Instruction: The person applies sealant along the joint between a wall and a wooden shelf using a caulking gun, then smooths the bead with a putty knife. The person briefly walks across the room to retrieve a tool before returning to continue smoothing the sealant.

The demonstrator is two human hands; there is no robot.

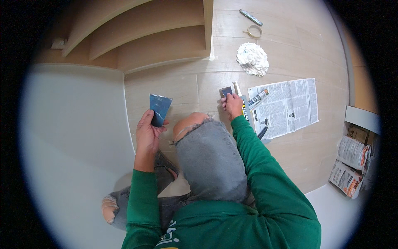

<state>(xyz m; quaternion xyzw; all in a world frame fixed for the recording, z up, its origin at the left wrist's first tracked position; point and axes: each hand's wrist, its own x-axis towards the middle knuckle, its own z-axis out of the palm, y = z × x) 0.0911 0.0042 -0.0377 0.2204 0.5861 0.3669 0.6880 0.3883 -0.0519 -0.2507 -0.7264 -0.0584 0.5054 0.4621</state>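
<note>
Raised above the floor at the left, my left hand (148, 132) is closed on a blue putty spreader (159, 108), a flat, tapering blade with whitish smears and its wide edge upward. My right hand (233, 105) pinches a smaller dark putty spreader (226, 90) beside the left edge of a newspaper sheet (296, 103). Just past that hand lies a tube with yellow and black printing (245, 111), partly hidden by the fingers. Another small tube (260, 96) rests on the newspaper, and a black handle (262, 133) shows by its lower edge.
A crumpled white cloth (253, 59), a roll of tape (253, 31) and a utility knife (251, 17) lie on the floor ahead. Wooden shelving (161, 41) stands at upper left beside a white wall (78, 145). Printed bags (348, 174) sit at the far right.
</note>
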